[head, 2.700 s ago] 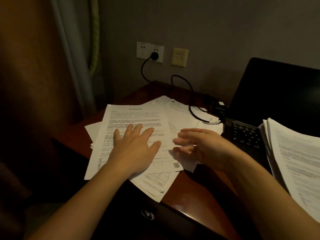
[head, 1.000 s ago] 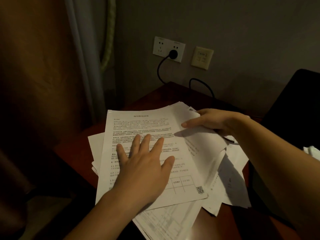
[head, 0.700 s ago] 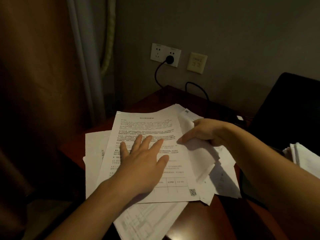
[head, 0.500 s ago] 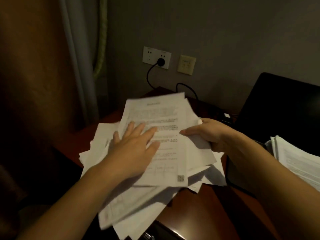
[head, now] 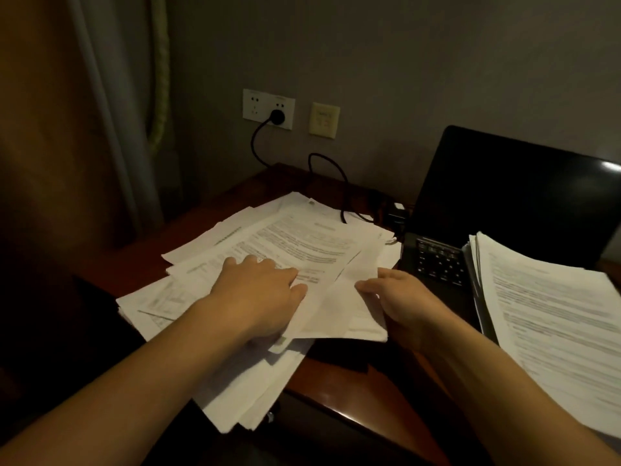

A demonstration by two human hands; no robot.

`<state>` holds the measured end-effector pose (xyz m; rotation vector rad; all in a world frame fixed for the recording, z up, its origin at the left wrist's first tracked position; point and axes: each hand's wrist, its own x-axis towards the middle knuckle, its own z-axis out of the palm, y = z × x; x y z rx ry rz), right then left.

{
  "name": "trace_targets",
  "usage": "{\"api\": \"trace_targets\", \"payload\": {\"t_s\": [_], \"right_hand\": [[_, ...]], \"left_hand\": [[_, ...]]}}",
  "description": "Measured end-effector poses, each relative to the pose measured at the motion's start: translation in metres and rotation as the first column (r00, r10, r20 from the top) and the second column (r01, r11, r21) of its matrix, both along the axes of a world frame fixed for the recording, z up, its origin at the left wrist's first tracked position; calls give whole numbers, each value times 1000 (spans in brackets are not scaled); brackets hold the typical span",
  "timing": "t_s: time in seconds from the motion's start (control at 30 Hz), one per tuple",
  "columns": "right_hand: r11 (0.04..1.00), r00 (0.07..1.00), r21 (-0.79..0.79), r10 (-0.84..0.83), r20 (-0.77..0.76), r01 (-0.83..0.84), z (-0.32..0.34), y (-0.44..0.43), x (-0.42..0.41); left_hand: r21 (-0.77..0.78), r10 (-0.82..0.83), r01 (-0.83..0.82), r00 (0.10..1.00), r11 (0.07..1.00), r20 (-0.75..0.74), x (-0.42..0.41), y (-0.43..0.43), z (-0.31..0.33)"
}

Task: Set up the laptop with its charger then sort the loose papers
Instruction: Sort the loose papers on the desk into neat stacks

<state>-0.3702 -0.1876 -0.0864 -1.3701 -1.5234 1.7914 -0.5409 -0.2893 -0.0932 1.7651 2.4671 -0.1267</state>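
We press our left hand flat on the loose papers heaped on the desk left of the laptop, apparently pinning them while our right hand grips their right edge to gather them.

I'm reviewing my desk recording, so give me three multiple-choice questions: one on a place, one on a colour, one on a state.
1. Where does the left hand rest? A on the loose papers B on a mug C on a phone
2. What colour is the wall plate beside the white wall socket? A yellowish B red C blue
3. The laptop is: A closed B open, screen dark C open, screen lit
Answers: 1 A, it presses the printed sheets; 2 A, pale yellow against grey wall; 3 B, lid up, black.
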Motion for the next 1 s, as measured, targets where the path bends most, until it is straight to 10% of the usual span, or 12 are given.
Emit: {"api": "trace_targets", "payload": {"t_s": [0.27,0.53,0.87,1.0], "right_hand": [[961,950,129,-211,-228,245,-18,-41,-14],[983,982,-111,127,-140,-143,-2,-38,-4],[981,979,138,-116,-168,140,-18,-57,-14],[991,977,-28,126,-170,-133,-13,-59,-10]], "left_hand": [[60,-82,72,981,996,174,7,-43,7],[102,-11,-13,971,995,238,-22,-36,-35],[51,122,-122,993,991,4,1,-43,-30],[100,193,-209,969,973,154,-13,-30,-45]]}}
